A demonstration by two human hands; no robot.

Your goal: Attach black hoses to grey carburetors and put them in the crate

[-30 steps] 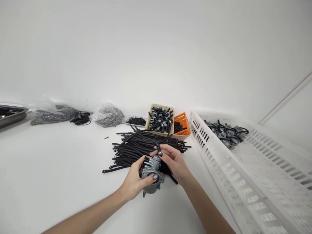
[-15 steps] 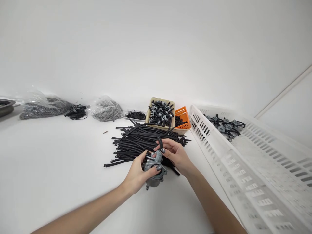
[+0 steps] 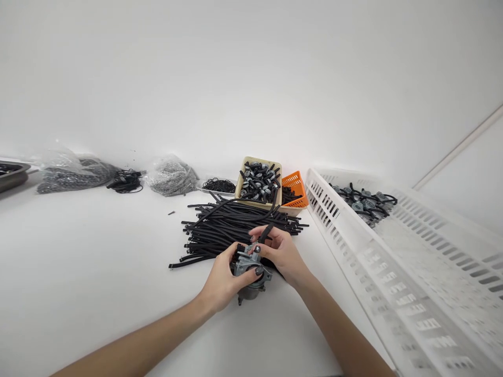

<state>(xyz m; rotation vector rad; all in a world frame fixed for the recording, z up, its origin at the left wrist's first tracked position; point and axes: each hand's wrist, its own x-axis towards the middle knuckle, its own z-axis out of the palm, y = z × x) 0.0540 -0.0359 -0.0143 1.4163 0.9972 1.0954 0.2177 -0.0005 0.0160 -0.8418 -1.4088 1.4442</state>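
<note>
My left hand [image 3: 223, 278] is wrapped round a small grey metal carburetor [image 3: 248, 270], held just above the white table [image 3: 98, 272]. My right hand [image 3: 280, 251] pinches a short black rubber hose [image 3: 264, 234] whose lower end meets the top of the carburetor. Right behind both hands lies a pile of black hoses [image 3: 228, 225] of the same kind.
A beige bin of grey-and-black parts [image 3: 259, 183] and an orange basket [image 3: 295, 189] stand behind the pile. A long white slotted crate [image 3: 393, 272] on the right holds several finished carburetors [image 3: 363, 201]. Plastic bags of small parts [image 3: 171, 175] and a metal tray [image 3: 11, 173] sit at far left.
My right hand has come down and closer to the carburetor, and the short hose now stands tilted on its top. The left hand has stayed almost still.
</note>
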